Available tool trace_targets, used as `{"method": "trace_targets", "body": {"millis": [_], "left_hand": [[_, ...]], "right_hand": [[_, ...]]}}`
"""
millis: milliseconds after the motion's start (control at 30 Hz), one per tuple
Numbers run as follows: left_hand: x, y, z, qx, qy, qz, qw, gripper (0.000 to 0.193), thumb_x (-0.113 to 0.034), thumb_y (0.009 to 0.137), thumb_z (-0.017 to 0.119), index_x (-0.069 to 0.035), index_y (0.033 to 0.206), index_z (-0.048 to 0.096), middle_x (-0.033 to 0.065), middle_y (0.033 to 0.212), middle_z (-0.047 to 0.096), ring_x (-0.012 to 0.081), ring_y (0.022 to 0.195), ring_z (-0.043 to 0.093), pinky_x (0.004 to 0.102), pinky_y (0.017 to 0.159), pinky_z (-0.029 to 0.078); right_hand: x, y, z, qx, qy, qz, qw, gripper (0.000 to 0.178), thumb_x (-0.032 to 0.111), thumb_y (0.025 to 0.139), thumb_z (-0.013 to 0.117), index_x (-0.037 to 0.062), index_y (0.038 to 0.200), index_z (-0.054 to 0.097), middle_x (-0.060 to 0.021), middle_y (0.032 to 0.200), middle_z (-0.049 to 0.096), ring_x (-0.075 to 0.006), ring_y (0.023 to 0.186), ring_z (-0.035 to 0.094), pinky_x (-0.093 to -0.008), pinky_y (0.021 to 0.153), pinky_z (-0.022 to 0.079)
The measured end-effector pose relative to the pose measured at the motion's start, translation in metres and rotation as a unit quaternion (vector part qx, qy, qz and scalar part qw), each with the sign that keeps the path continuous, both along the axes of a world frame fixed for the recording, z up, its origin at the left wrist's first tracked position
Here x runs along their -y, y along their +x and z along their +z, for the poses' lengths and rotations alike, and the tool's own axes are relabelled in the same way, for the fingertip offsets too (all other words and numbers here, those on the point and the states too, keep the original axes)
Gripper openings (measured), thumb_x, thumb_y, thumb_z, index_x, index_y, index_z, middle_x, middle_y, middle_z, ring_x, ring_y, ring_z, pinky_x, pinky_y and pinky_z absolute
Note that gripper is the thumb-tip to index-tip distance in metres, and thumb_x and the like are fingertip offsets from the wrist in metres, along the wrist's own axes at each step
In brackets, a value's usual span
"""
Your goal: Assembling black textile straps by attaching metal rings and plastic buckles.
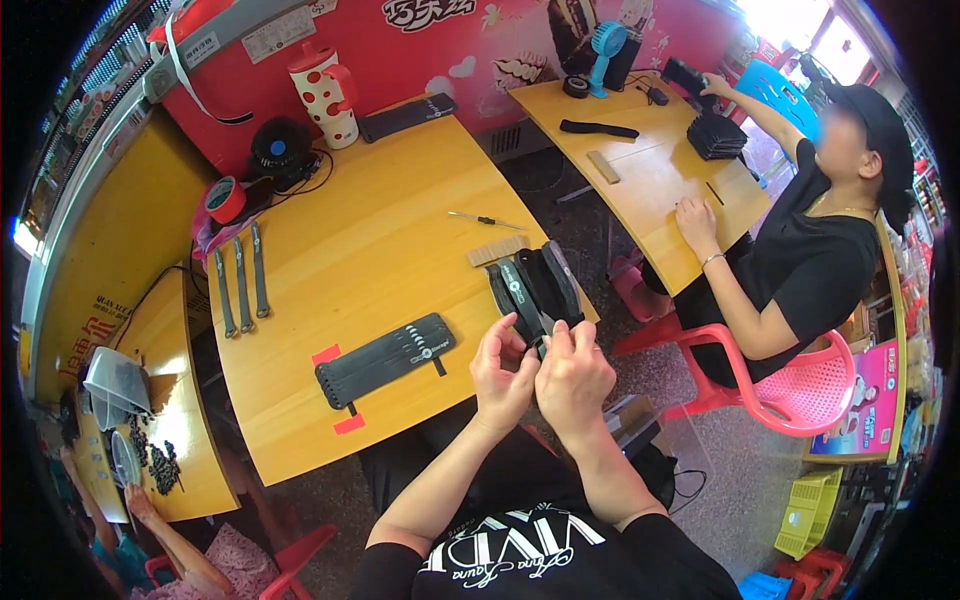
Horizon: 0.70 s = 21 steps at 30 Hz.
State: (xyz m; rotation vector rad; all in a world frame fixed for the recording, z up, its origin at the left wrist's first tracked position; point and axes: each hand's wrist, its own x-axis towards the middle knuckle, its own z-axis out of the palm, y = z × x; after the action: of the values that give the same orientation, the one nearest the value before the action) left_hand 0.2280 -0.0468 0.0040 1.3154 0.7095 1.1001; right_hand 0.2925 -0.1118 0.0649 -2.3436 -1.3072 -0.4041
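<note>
My left hand [503,375] and my right hand [575,385] are close together at the table's near right edge. Both have their fingertips pinched on the end of a dark strap [541,345]; the fingers partly cover it. Just beyond them lies a bundle of black straps [520,290] with white print, folded over at the table edge. A pale brush-like block [497,251] touches its far end. Left of my hands, a flat row of black straps [385,362] lies between red tape marks [327,354]. A thin screwdriver [485,219] lies farther back.
Three dark straps [240,280] lie at the table's left. Behind are a red tape roll [225,200], a black fan [281,147], a dotted tumbler [325,97] and a black pack [408,117]. A co-worker [820,220] sits right; another person's hand [140,505] is lower left by small black parts [160,465].
</note>
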Motion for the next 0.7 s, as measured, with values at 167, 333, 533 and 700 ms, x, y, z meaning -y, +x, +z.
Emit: {"method": "trace_targets", "body": {"millis": [167, 333, 533, 700], "left_hand": [[-0.005, 0.001, -0.006, 0.072, -0.045, 0.004, 0.996, 0.057, 0.008, 0.077, 0.065, 0.0, 0.129, 0.042, 0.002, 0.086, 0.055, 0.0065, 0.076, 0.052, 0.0199, 0.067, 0.046], [-0.001, 0.002, -0.005, 0.069, -0.03, -0.005, 0.997, 0.057, 0.01, 0.077, 0.064, 0.0, 0.128, 0.039, 0.0031, 0.089, 0.054, 0.0074, 0.077, 0.052, 0.0202, 0.068, 0.046], [0.002, 0.005, -0.003, 0.081, -0.018, -0.004, 0.997, 0.055, 0.009, 0.077, 0.064, 0.0, 0.125, 0.039, 0.0037, 0.089, 0.054, 0.009, 0.077, 0.052, 0.0211, 0.069, 0.046], [0.003, 0.006, -0.002, 0.05, -0.01, 0.002, 0.999, 0.052, 0.008, 0.077, 0.065, 0.0, 0.122, 0.04, 0.0044, 0.088, 0.055, 0.0091, 0.077, 0.053, 0.0218, 0.068, 0.046]], "right_hand": [[0.01, 0.027, 0.009, -0.203, 0.153, 0.081, 0.964, 0.021, 0.01, 0.079, 0.071, -0.0001, 0.097, 0.068, -0.0114, 0.085, 0.06, -0.0286, 0.065, 0.063, -0.0377, 0.055, 0.049], [0.018, 0.021, 0.013, -0.173, 0.146, 0.148, 0.963, 0.025, 0.001, 0.074, 0.074, -0.0035, 0.097, 0.067, -0.0117, 0.083, 0.059, -0.0244, 0.064, 0.062, -0.0321, 0.051, 0.048], [0.022, 0.019, 0.026, -0.112, 0.06, 0.138, 0.982, 0.026, 0.004, 0.072, 0.074, -0.0028, 0.097, 0.067, -0.0113, 0.082, 0.057, -0.0266, 0.065, 0.062, -0.0347, 0.054, 0.048], [0.02, 0.016, 0.029, -0.086, 0.013, 0.127, 0.988, 0.027, 0.006, 0.074, 0.072, -0.0031, 0.099, 0.066, -0.0104, 0.083, 0.054, -0.0271, 0.065, 0.062, -0.0361, 0.054, 0.048]]}}
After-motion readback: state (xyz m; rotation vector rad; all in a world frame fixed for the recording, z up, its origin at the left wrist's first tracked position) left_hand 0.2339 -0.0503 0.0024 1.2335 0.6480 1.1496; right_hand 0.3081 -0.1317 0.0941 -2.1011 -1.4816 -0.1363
